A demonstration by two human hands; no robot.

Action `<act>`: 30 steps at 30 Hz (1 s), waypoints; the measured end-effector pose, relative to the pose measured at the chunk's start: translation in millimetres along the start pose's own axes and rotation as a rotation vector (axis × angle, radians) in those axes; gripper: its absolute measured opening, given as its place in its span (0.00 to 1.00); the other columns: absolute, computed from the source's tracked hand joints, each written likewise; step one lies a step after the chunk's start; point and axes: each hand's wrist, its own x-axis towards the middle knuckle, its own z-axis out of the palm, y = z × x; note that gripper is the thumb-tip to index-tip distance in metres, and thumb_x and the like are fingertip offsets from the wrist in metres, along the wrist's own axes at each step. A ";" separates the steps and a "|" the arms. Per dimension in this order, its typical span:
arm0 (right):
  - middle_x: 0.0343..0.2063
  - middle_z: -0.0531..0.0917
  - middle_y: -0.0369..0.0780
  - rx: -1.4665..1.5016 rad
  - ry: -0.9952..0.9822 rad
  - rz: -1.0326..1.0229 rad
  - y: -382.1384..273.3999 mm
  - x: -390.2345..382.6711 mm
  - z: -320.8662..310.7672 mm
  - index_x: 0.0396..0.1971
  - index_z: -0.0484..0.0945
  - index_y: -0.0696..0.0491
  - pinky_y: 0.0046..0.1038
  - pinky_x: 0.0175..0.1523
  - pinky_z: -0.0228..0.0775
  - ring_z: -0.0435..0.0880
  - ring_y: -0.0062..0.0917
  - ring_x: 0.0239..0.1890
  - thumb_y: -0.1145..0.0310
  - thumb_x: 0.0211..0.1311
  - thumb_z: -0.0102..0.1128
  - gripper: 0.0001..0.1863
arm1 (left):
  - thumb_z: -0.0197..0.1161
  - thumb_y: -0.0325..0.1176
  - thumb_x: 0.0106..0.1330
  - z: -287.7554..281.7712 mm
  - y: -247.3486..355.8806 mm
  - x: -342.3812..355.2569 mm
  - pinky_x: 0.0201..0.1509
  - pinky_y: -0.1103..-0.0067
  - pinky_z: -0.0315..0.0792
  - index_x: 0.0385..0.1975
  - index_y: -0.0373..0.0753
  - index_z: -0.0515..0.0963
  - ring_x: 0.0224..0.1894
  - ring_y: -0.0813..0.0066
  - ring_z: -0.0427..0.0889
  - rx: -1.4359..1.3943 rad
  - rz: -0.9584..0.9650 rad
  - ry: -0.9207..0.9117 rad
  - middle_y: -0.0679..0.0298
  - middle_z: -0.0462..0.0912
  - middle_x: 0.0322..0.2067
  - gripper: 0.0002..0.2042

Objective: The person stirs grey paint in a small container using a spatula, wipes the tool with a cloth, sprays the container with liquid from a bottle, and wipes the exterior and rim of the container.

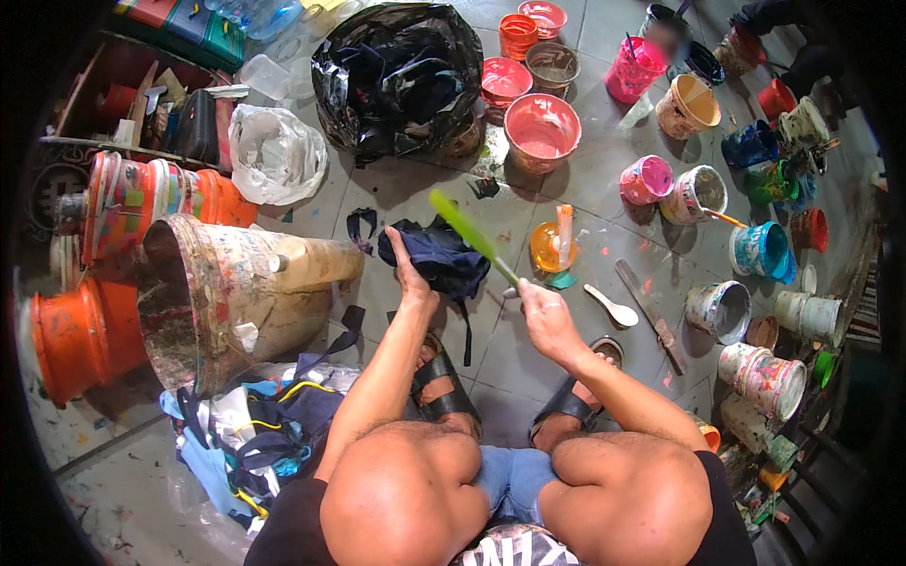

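The right hand (545, 316) is closed around the lower end of a green stick (469, 232). The stick has its long axis going up and to the left from the fist, and its tip is above the dark cloth (436, 257). The left hand (408, 274) lies on the near edge of this cloth, fingers together and pointing away from the person; it presses the cloth but I cannot tell if it grips it. So the cloth lies straight ahead of the left hand and to the left of the right hand; the left hand is the nearer one.

Just right of the stick there is an orange cup (550, 247), and a white spoon (612, 307) lies on the floor (604, 170) near the right hand. A big stained bucket (222, 297) lies on its side close at the left. To the right the paint pots stand thick, so open room remains mostly on the tiles between the cloth and the black bag (396, 75).
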 end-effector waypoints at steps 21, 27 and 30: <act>0.33 0.81 0.61 -0.162 -0.126 0.025 3.8 29.8 77.8 0.33 0.75 0.63 0.54 0.47 0.71 0.80 0.60 0.42 0.62 0.74 0.45 0.18 | 0.72 0.42 0.67 37.3 -35.3 -41.8 0.41 0.73 0.76 0.42 0.33 0.82 0.35 0.76 0.80 0.488 0.381 0.254 0.66 0.85 0.36 0.16; 0.31 0.81 0.58 -0.139 -0.228 0.038 -13.3 11.5 82.4 0.33 0.74 0.61 0.52 0.43 0.70 0.80 0.59 0.38 0.60 0.77 0.45 0.19 | 0.72 0.50 0.65 14.8 -9.0 -8.5 0.35 0.71 0.75 0.31 0.31 0.83 0.28 0.76 0.77 0.378 0.330 0.329 0.65 0.84 0.30 0.22; 0.31 0.82 0.57 -0.143 -0.223 0.033 1.2 17.2 74.0 0.33 0.75 0.61 0.51 0.43 0.70 0.80 0.56 0.37 0.61 0.77 0.45 0.19 | 0.73 0.53 0.62 18.6 -24.8 -21.4 0.35 0.71 0.73 0.31 0.29 0.84 0.28 0.76 0.74 0.593 0.374 0.351 0.66 0.83 0.29 0.26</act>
